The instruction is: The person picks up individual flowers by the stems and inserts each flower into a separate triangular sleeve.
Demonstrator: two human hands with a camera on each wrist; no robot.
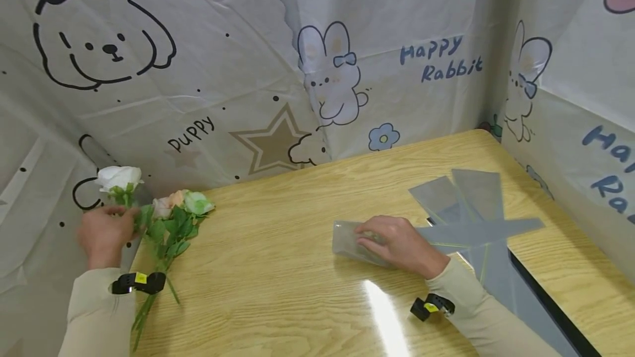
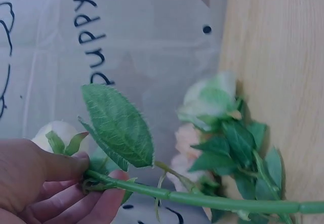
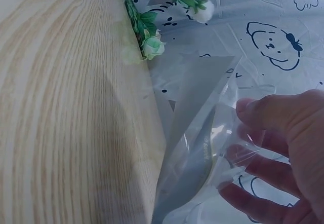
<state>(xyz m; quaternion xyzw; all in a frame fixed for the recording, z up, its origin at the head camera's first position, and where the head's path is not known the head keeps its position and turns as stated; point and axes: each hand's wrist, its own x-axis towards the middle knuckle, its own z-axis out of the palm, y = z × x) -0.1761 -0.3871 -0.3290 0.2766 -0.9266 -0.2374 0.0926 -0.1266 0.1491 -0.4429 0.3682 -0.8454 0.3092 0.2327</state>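
At the table's left edge, my left hand [image 1: 104, 233] pinches the green stem [image 2: 202, 199] of a white rose [image 1: 120, 179] just below its bloom. Thumb and fingers meet on that stem in the left wrist view, beside a large leaf [image 2: 119, 125]. Right next to it lie more artificial roses, with a pale green one [image 1: 198, 203] and peach and pinkish ones [image 1: 162, 208]. My right hand [image 1: 397, 244] holds a clear plastic flower sleeve [image 1: 342, 238] at the table's middle. Its fingers curl about the film [image 3: 202, 148], which bulges partly apart in the right wrist view.
Several flat clear sleeves [image 1: 478, 191] fan out across the right side of the wooden table [image 1: 258, 263]. Beneath them lies a grey, dark-edged flat stack [image 1: 531, 313], partly under my right forearm. Printed cloth [image 1: 223, 59] hangs behind and at both sides.
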